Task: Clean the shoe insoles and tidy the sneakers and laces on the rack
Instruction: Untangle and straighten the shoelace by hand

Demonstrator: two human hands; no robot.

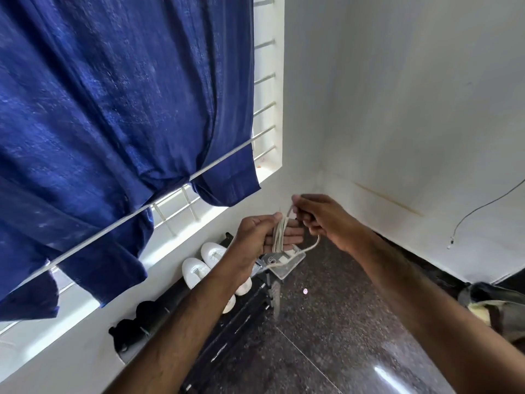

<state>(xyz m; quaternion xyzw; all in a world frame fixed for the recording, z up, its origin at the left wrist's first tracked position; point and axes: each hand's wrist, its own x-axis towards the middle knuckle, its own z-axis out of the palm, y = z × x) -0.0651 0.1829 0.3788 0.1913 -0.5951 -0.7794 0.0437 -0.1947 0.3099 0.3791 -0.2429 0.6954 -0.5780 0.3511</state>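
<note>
Though lidless, tray (287,267) under lace (279,233) (coiled)

A dark blue curtain (113,123) hangs over a barred window (265,109) on the left. White walls (412,95) meet in a corner. Below lies dark speckled polished floor (326,322). A thin cable (483,207) dangles at right.

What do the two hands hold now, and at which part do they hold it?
Both hold one white shoelace. The left hand holds it wound in loops around its fingers; the right hand pinches the free strand just above the loops.
</note>
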